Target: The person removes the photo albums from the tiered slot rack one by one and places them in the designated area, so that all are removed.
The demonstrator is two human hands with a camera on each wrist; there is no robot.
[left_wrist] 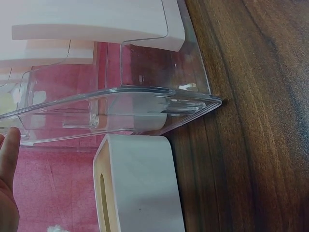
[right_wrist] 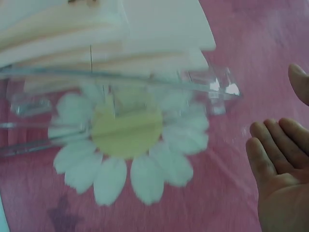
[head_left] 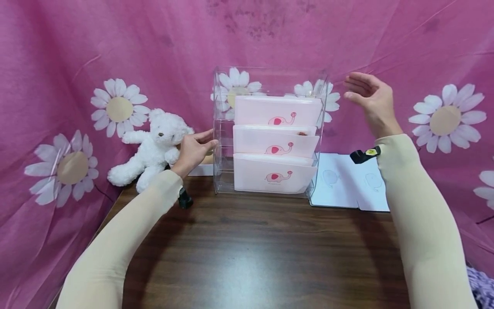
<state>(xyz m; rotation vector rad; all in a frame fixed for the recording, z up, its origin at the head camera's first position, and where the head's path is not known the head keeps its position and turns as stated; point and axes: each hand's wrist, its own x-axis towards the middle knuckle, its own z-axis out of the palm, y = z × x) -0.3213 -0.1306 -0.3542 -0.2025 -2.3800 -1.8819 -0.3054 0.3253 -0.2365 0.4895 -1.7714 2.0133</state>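
Note:
A clear plastic tiered rack (head_left: 224, 182) stands upright on the table, holding pale pink folders (head_left: 251, 174) in several tiers, each front printed with a red elephant. My left hand (head_left: 192, 151) is at the rack's left side, fingertips right at the clear wall. In the left wrist view one extended finger (left_wrist: 8, 157) lies along that wall's edge. Raised beside the rack's upper right, my right hand (head_left: 369, 99) holds nothing. Its fingers are slightly bent, with a gap between them and the rack; the right wrist view shows the palm (right_wrist: 285, 193) apart from the rack too.
A white teddy bear (head_left: 148, 152) sits at the left, next to my left forearm. Behind the left hand is a white box (left_wrist: 145, 188) with a slot. Pale blue sheets with elephant drawings (head_left: 343, 189) lie right of the rack. A pink flowered curtain (head_left: 173, 51) hangs behind the table (head_left: 247, 249).

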